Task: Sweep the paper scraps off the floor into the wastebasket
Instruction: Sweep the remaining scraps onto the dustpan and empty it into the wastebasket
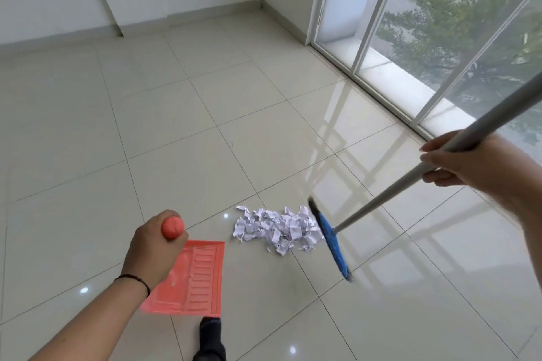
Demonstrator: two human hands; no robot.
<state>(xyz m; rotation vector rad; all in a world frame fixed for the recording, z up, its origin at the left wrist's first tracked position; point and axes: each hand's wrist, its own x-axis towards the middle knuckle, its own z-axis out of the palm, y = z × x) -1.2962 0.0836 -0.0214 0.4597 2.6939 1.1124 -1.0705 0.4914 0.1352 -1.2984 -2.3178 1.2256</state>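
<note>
Paper scraps (277, 228) lie heaped on the tiled floor (176, 126), between the coral dustpan (193, 278) on my left and the blue broom head (331, 240) on my right. My left hand (152, 246) is clenched round the dustpan's upright handle, whose rounded coral end (173, 227) shows above the fist; my right hand (466, 161) grasps the grey broom pole (390, 196) partway up. The bristles touch the right edge of the heap; the pan's open lip is just beside its left edge, apart from it. No wastebasket is in view. I judge the step in hand to be pushing the heap onto the pan. To do it well I would press the lip flat against the tile so scraps cannot slip under, turn it square to the heap, and draw the broom leftward in short, low strokes, since light paper may scatter on glossy tile. My dark-socked foot (209, 340) stands just behind the pan and could brace it.
</note>
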